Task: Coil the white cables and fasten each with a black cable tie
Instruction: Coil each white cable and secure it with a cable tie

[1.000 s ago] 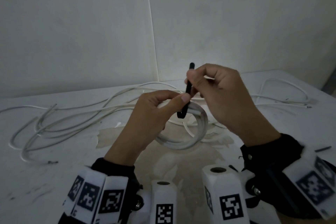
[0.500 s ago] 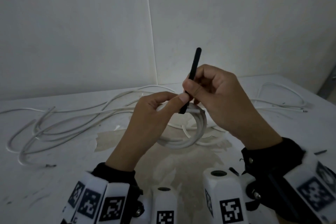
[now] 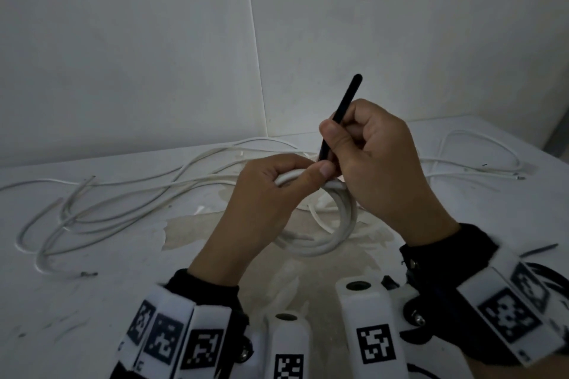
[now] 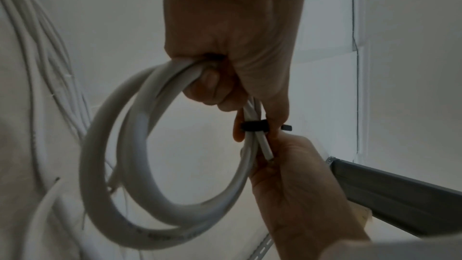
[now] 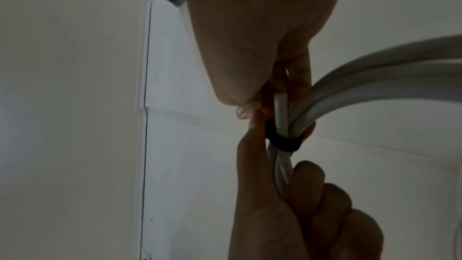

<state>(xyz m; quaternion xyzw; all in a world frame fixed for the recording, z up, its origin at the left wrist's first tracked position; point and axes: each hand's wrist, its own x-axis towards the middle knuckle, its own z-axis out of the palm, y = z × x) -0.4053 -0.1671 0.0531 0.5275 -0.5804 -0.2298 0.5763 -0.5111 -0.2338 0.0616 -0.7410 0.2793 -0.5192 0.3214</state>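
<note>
A coiled white cable (image 3: 340, 226) hangs above the table, and my left hand (image 3: 277, 191) grips its top with fingers curled round the strands. A black cable tie (image 3: 346, 101) is looped tight round the coil (image 4: 140, 165) beside the left thumb; the loop shows as a black band (image 4: 253, 126) in the left wrist view and again as a band (image 5: 283, 141) in the right wrist view. My right hand (image 3: 369, 157) pinches the tie's tail, which sticks up and away above the knuckles. The tie's head is hidden between the hands.
Several loose white cables (image 3: 101, 203) sprawl over the white table (image 3: 77, 301) at left, and more cables (image 3: 480, 160) lie at the far right. A spare black tie (image 3: 538, 250) lies by my right wrist. White walls stand close behind.
My right hand has drawn the tie's tail upward, so more of it now sticks out above the fingers. The loop round the coil has closed in. The left hand keeps its grip.
</note>
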